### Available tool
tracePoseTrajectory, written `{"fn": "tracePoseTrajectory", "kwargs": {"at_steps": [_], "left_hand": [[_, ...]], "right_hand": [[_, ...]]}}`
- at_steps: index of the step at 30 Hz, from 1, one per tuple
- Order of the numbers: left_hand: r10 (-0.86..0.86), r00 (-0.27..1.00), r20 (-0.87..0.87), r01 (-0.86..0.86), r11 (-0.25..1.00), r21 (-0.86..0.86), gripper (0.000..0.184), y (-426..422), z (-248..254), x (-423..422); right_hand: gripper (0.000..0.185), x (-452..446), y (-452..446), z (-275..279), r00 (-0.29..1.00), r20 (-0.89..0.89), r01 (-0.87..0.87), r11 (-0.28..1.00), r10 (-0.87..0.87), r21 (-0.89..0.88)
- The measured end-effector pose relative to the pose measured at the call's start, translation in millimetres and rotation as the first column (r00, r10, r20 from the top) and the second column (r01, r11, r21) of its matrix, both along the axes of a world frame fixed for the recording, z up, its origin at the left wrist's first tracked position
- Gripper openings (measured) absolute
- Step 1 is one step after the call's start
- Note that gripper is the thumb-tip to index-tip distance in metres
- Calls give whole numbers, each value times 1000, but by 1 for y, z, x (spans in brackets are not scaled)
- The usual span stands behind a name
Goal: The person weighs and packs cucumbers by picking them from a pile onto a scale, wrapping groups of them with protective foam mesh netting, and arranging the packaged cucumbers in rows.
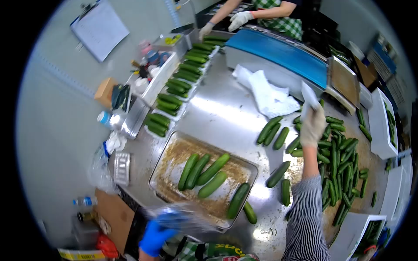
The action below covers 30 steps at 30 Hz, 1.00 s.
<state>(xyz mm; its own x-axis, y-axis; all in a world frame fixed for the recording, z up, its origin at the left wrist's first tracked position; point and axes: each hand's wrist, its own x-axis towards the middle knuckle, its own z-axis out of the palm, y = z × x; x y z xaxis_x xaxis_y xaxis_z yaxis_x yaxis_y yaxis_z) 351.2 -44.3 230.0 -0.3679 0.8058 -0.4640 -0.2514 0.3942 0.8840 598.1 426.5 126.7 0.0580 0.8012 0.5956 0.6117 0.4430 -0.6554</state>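
Note:
My left hand (159, 235), in a blue glove, is at the lower left, closed on a clear plastic item (191, 217) smeared by motion. That item overlaps the near edge of a metal tray (159, 167) with several cucumbers (213, 169) on a wet brown surface. On the right, my right hand (313, 126), in a whitish glove below a striped sleeve, pinches a white sheet (308, 95). It is over the left edge of a large cucumber pile (337, 163). More white sheets (267, 93) lie crumpled to its left.
Packs of cucumbers (177, 87) line the table's left side. A blue-topped machine (274, 50) stands at the back, where a co-worker's gloved hands (240, 19) show. White boxes (381, 130) are at right, an empty clear tray (122, 168) at left.

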Motion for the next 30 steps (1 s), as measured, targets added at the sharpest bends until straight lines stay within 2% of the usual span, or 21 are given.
{"fn": "tracePoseTrajectory", "kwargs": {"at_steps": [1, 2, 3, 4, 6, 7, 9, 12, 15, 16, 17, 18, 19, 20, 22, 23, 25, 26, 27, 29, 30], "left_hand": [[-146, 985, 86, 146, 989, 9, 42, 21, 4, 19], [-339, 940, 17, 333, 930, 156, 57, 37, -9, 34], [-351, 934, 75, 316, 904, 288, 50, 53, -10, 57], [-397, 915, -66, 398, 869, 295, 38, 61, -18, 71], [-418, 798, -435, 567, 765, 305, 23, 75, -36, 96], [-393, 859, -328, 496, 798, 342, 23, 76, -44, 109], [-501, 865, -2, 493, 849, 189, 21, 77, -30, 112], [-391, 862, 323, 340, 918, 204, 14, 53, -41, 112], [-405, 887, 221, 357, 906, 226, 15, 29, -39, 85], [-545, 836, 64, 544, 839, 30, 15, 23, -26, 76], [-507, 858, -85, 514, 846, 142, 15, 14, -29, 75], [-445, 868, -221, 492, 834, 251, 14, 1, -37, 76], [-361, 867, -343, 476, 803, 359, 14, -9, -41, 75], [-371, 768, -522, 552, 796, 246, 16, -17, -31, 67], [-309, 407, -860, 712, 697, 88, 20, -29, -20, 46], [-237, 185, -954, 755, 656, -17, 22, -33, -18, 38], [-117, 24, -993, 792, 608, -52, 26, -44, -23, 30], [-86, -13, -996, 809, 585, -61, 26, -49, -28, 26], [-51, -51, -997, 824, 561, -71, 27, -52, -32, 23], [6, -19, -1000, 853, 523, -13, 23, -58, -35, 15], [18, 1, -1000, 864, 504, 10, 21, -63, -41, 10]], "right_hand": [[24, 7, -35, -5, 935, -332, -127, 992, 128, 25], [21, 8, -90, 14, 931, -339, -176, 979, 132, -103], [17, 15, -136, 7, 913, -392, -206, 958, 115, -199], [14, 17, -187, 16, 923, -354, -255, 930, 152, -265], [22, 53, -267, -25, 856, -446, -465, 769, 262, -438], [28, 59, -300, -32, 810, -553, -494, 737, 197, -461], [38, 66, -360, -36, 749, -662, -453, 737, 10, -502], [47, 76, -393, -3, 852, -511, -256, 763, -113, -594], [50, 70, -399, 38, 513, -833, -494, 722, -209, -485], [51, 67, -404, 29, 491, -823, -462, 715, -286, -525], [52, 63, -408, 17, 460, -811, -435, 704, -362, -561], [52, 60, -413, 12, 635, -715, -333, 732, -293, -595], [51, 65, -414, 13, 636, -710, -294, 757, -301, -584], [50, 59, -406, 33, 639, -704, -253, 780, -309, -572], [47, 44, -394, 69, 660, -690, -108, 871, -299, -480], [44, 43, -388, 74, 788, -597, -36, 956, -151, -290], [35, 13, -401, 101, 877, -474, -5, 983, -84, -183], [33, 5, -410, 106, 950, -242, -229, 966, 196, -117], [31, -4, -420, 110, 892, 19, -447, 887, 452, -113], [29, -56, -430, 133, 644, 370, -546, 741, 669, -390], [29, -72, -440, 118, 616, 416, -557, 744, 669, -370]]}}
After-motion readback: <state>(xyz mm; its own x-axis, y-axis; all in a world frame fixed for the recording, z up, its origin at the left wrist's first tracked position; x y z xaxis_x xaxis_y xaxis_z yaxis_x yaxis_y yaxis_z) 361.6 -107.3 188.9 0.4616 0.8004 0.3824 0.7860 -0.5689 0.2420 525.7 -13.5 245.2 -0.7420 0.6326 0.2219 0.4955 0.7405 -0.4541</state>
